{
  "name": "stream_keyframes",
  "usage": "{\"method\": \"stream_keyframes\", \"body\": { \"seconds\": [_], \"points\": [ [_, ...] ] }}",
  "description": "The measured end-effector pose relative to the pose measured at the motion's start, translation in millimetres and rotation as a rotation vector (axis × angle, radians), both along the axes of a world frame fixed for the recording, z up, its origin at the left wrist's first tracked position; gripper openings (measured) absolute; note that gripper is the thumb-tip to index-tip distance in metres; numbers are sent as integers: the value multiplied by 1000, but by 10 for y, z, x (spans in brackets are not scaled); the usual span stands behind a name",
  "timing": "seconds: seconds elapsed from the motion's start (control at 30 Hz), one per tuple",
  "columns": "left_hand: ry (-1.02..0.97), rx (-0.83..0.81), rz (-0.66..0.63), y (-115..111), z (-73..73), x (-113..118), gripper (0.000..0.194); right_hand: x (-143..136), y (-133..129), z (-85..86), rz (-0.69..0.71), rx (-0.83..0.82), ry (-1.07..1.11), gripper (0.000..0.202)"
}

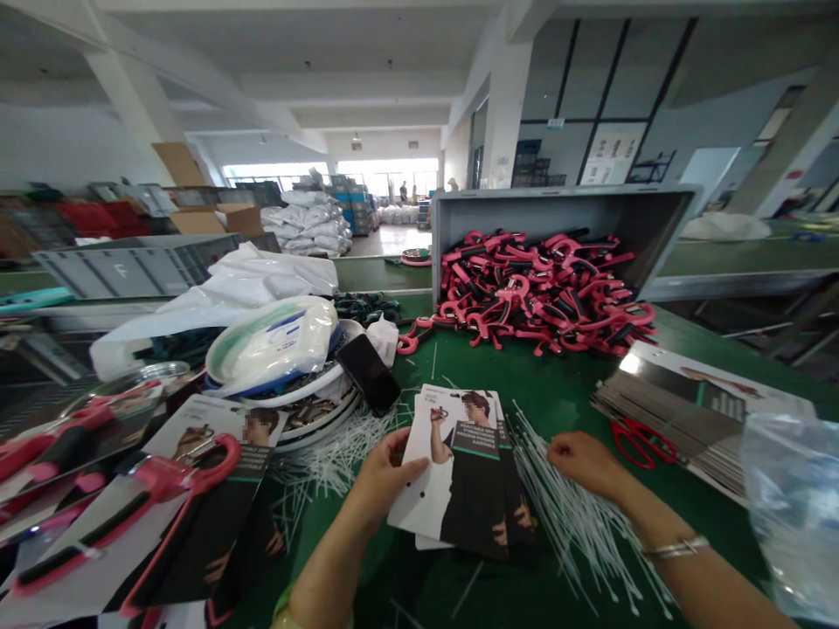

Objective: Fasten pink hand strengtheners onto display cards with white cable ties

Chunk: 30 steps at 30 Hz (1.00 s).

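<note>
My left hand (386, 476) grips the left edge of a printed backing card (419, 489), thumb on top. At least one more card lies under it, slightly offset. My right hand (586, 463) has its fingers curled together over a loose bundle of white cable ties (590, 542); anything between the fingertips is hidden. On the left, a pink-and-black hand grip exerciser (154, 480) lies on a card, with a white tie around one handle. More such carded exercisers are beside it.
A tipped grey crate (564, 199) spills many pink-and-black exercisers. To the right are a card stack (714, 389), red-handled scissors (646, 443) and a clear plastic bag (796, 515). A black phone (369, 374) leans on stacked basins (315, 419); more ties (334, 454) lie below.
</note>
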<state>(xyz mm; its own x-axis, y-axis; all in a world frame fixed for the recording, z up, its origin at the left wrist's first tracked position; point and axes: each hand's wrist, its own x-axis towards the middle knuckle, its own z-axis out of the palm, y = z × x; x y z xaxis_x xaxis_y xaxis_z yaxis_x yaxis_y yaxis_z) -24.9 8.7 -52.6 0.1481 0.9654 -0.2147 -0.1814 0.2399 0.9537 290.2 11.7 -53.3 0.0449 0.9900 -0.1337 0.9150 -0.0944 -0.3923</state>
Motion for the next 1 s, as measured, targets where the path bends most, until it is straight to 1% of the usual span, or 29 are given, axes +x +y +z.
{"method": "stream_keyframes", "body": {
  "seconds": [0.13, 0.2, 0.27, 0.37, 0.43, 0.47, 0.53, 0.57, 0.6, 0.67, 0.7, 0.73, 0.8, 0.87, 0.93, 1.0],
  "points": [
    [29, -21, -48, 1, -29, 1, 52, 173, -57, -22, -28, -21, 144, 23],
    [62, -36, -67, -4, -17, -4, 54, 221, -109, -12, -52, -11, 203, 27],
    [88, -50, -100, -18, 19, -21, 56, 229, -174, 14, -91, -11, 332, 30],
    [42, -27, -204, -43, 80, -48, 66, 164, -285, 55, -173, -38, 662, 34],
    [28, -19, -252, -52, 98, -57, 75, 80, -353, 79, -193, -46, 833, 36],
    [61, -19, -246, -53, 97, -58, 80, 28, -382, 95, -184, -48, 886, 36],
    [214, 37, -171, -59, 91, -49, 83, -90, -429, 139, -146, -56, 951, 37],
    [326, 111, -106, -66, 93, -39, 79, -157, -448, 169, -117, -66, 969, 38],
    [448, 212, -26, -79, 104, -24, 70, -230, -464, 204, -78, -79, 978, 37],
    [650, 418, 127, -123, 155, 24, 46, -391, -492, 279, 27, -119, 982, 35],
    [704, 491, 179, -154, 196, 56, 35, -477, -504, 315, 86, -147, 977, 33],
    [708, 531, 201, -186, 241, 92, 28, -565, -518, 346, 142, -177, 969, 32],
    [602, 534, 169, -246, 328, 164, 21, -734, -547, 393, 244, -219, 919, 28],
    [454, 473, 129, -282, 382, 215, 16, -876, -577, 418, 333, -201, 794, 26],
    [324, 401, 123, -290, 392, 229, 17, -977, -602, 434, 401, -152, 644, 24],
    [229, 349, 114, -280, 375, 211, 22, -1044, -615, 456, 435, -128, 550, 24]
  ]
}}
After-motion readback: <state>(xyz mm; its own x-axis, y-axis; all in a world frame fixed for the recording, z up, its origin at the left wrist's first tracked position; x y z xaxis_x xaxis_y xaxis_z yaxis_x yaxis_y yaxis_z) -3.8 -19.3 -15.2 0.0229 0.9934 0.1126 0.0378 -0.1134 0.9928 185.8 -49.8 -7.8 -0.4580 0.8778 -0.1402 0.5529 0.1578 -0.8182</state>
